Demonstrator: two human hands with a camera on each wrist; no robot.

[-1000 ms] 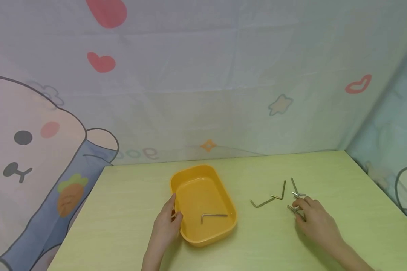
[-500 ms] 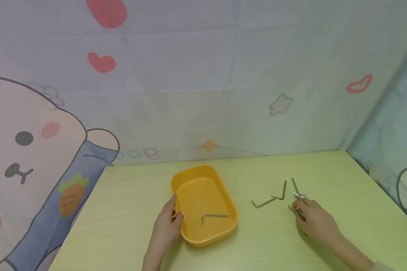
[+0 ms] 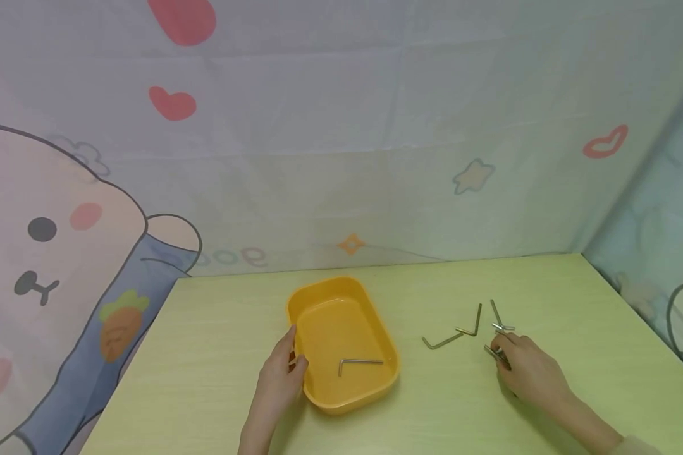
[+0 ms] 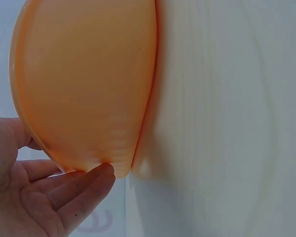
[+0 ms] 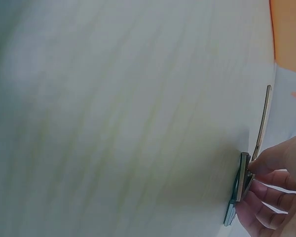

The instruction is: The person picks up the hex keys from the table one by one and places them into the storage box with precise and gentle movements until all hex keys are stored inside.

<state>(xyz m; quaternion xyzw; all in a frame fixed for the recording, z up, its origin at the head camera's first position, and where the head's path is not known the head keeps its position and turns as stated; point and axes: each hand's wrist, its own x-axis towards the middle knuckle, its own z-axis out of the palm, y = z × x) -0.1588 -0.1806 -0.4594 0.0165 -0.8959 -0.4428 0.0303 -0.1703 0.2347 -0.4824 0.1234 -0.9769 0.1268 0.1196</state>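
Note:
My left hand (image 3: pixel 279 376) grips the left rim of a yellow plastic tray (image 3: pixel 330 322); the left wrist view shows its fingers against the tray's outer wall (image 4: pixel 89 89). One L-shaped hex key (image 3: pixel 361 361) lies inside the tray, near its front. Right of it, my right hand (image 3: pixel 532 373) pinches a metal hex key (image 5: pixel 243 175) between thumb and fingers, low over the table. More metal keys lie right at those fingertips, partly hidden by the hand. Just beyond, another hex key (image 3: pixel 496 313) lies across a shiny one.
Two loose hex keys, one (image 3: pixel 444 341) nearer the tray and one (image 3: pixel 478 321) beside it, lie between tray and right hand. The pale table (image 3: pixel 205 354) ends at a printed cloth backdrop (image 3: pixel 319 126), with another cloth at right.
My right fingers have closed in a little, and the hex key there now sits further under them. The left hand and tray stay in place.

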